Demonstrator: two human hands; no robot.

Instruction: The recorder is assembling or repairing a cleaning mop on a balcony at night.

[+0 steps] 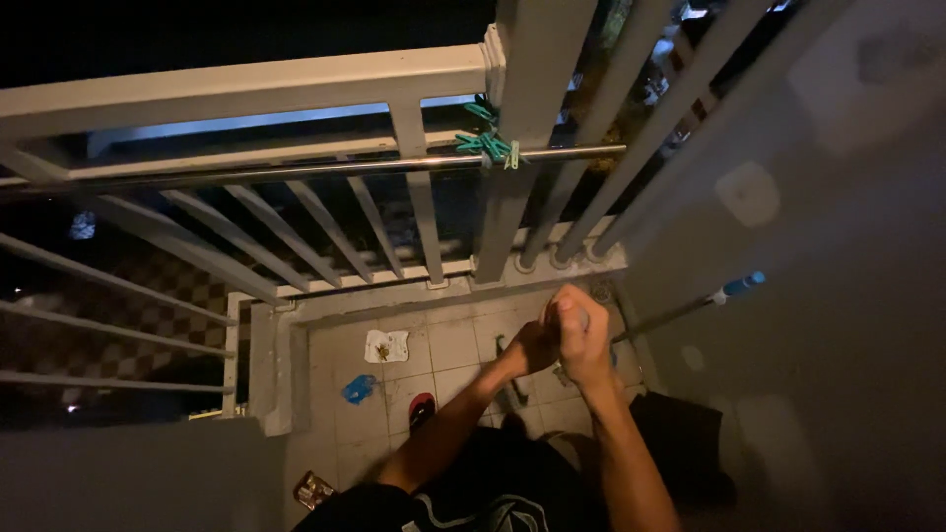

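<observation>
scene: night, balcony seen from above, dim light, hands raised over the tiled floor (448, 345)
right hand: right hand (581, 330) curled into a tight fist, thumb side up; a thin rod (670, 317) runs out of the fist toward the right wall, so it looks gripped, though the grip point is hidden by the fingers
left hand: left hand (527, 350) pressed against the right one from the left, fingers folded; cannot tell if it grips anything itself
rod: slim, straight, dark shaft, ends in a blue and white plastic cap (741, 286) up and right of the hands, near the wall
wall: wall (838, 246) right of the hands, plain, matte, with pale blotches
railing: railing (296, 89) beyond and above the hands, pale painted metal, square top rail, slanted flat bars
pole: thin shiny metal pole (296, 172) running along the railing, round section
pegs: green plastic clothes pegs (490, 146) clipped in a bunch on the pole, straight above the hands
floor bits: white crumpled scrap (386, 345) left of the hands, blue scrap (358, 389) lower left, red and black slipper (422, 407) below left
floor: square pale tiles, dark grout lines
</observation>
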